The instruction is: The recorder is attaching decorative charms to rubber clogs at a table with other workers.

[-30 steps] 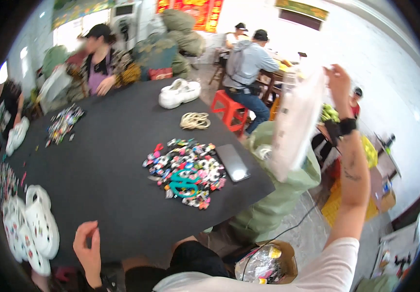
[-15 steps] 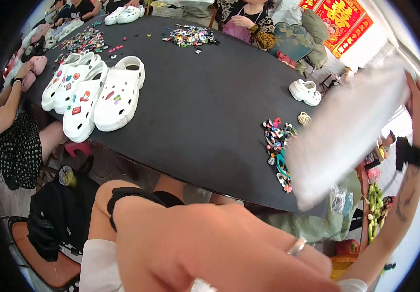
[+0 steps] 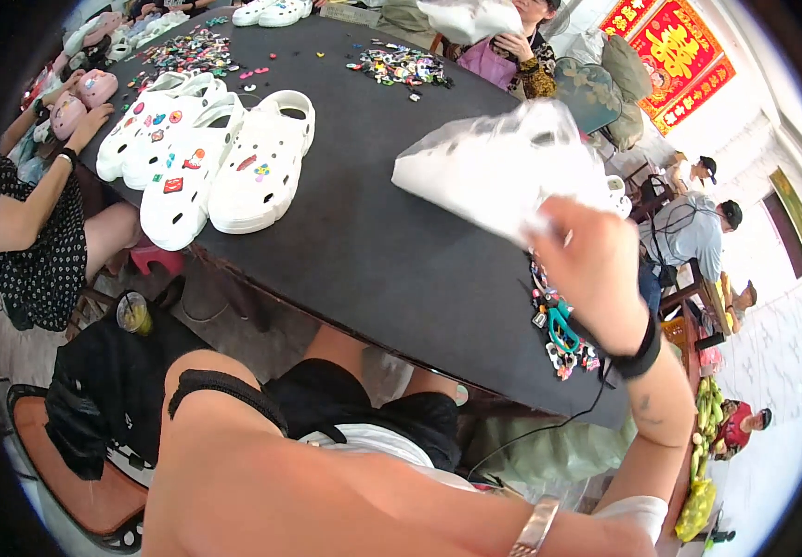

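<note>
My right hand [image 3: 596, 269], with a black band at its wrist, is closed on the lower corner of a clear plastic bag [image 3: 484, 172]. The bag hangs over the right side of the dark table; its white contents show dark openings like those of a clog. Below that hand lies a pile of small colourful shoe charms [image 3: 563, 357], with teal-handled scissors [image 3: 561, 327] on it. Large and close in the lower foreground, my left hand [image 3: 354, 492] wears a silver ring [image 3: 535, 525]; its fingertips cannot be made out.
White clogs [image 3: 266, 181] with charms stand on the table's left side. More charm piles [image 3: 401, 67] lie farther back. A co-worker sits at left, their hand [image 3: 94, 125] by pink clogs [image 3: 68, 113]. Across the table another person's hand [image 3: 514, 46] holds a white bag [image 3: 470, 19].
My right hand has brought the bag leftward from the right side, over the table. My left hand has moved lower and fills the bottom of the view. The person across now holds a white bag.
</note>
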The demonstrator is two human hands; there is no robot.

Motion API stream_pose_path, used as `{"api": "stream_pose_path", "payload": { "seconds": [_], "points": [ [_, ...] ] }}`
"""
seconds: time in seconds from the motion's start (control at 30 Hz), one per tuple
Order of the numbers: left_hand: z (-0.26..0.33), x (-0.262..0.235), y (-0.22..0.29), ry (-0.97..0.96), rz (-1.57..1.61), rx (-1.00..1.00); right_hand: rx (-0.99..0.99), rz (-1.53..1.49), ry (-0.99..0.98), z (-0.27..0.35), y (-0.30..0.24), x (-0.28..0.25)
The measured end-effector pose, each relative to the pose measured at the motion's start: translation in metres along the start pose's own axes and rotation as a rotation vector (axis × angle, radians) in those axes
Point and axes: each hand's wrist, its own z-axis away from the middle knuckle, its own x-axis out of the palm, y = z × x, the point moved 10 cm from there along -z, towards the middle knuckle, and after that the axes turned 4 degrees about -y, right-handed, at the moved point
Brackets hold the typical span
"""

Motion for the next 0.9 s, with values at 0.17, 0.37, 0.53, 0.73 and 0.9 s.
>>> {"api": "stream_pose_path", "payload": {
  "seconds": [0.17,0.37,0.53,0.73,0.9],
  "points": [
    [0.003,-0.007,0.005,0.010,0.056,-0.009,-0.226,-0.107,-0.475,0.068,-0.083,0.062],
    [0.003,-0.012,0.012,0.015,0.079,0.004,-0.238,-0.496,-0.343,0.099,-0.097,0.090],
    [0.003,-0.017,0.015,0.023,0.076,0.009,-0.169,-0.666,-0.441,0.121,-0.098,0.106],
    [0.001,-0.017,0.016,0.030,0.065,0.001,-0.064,-0.629,-0.522,0.147,-0.080,0.115],
    [0.000,-0.015,0.021,0.028,0.082,-0.010,-0.006,-0.499,-0.408,0.150,-0.048,0.117]
  ]
}}
